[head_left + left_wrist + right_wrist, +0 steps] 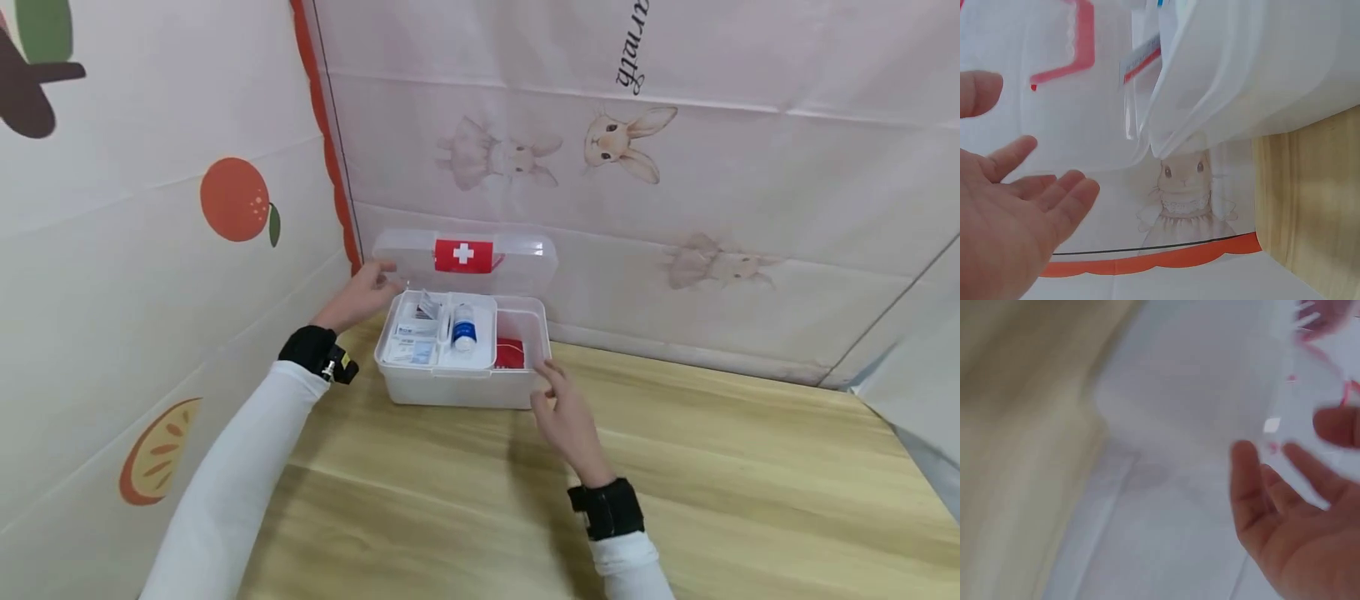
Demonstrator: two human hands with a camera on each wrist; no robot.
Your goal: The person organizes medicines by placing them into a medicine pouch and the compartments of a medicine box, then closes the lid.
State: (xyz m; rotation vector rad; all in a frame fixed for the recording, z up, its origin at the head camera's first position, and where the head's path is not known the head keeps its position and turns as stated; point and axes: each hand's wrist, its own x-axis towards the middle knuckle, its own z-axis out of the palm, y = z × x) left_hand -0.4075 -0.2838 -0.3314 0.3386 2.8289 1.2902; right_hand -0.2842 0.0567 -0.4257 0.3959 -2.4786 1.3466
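A translucent first-aid box stands on the table with its lid raised at the back; the lid bears a red label with a white cross. In its white inner tray lie a small white bottle with a blue band and several flat packets. A red item shows in the right compartment. My left hand, fingers spread loosely, is beside the box's back left corner, near the lid. The right hand has its fingertips close to the front right corner, holding nothing.
The wood-grain table spreads in front and to the right. Just behind the box rises a pale wall covering printed with rabbits. Another covering with printed fruit closes off the left side.
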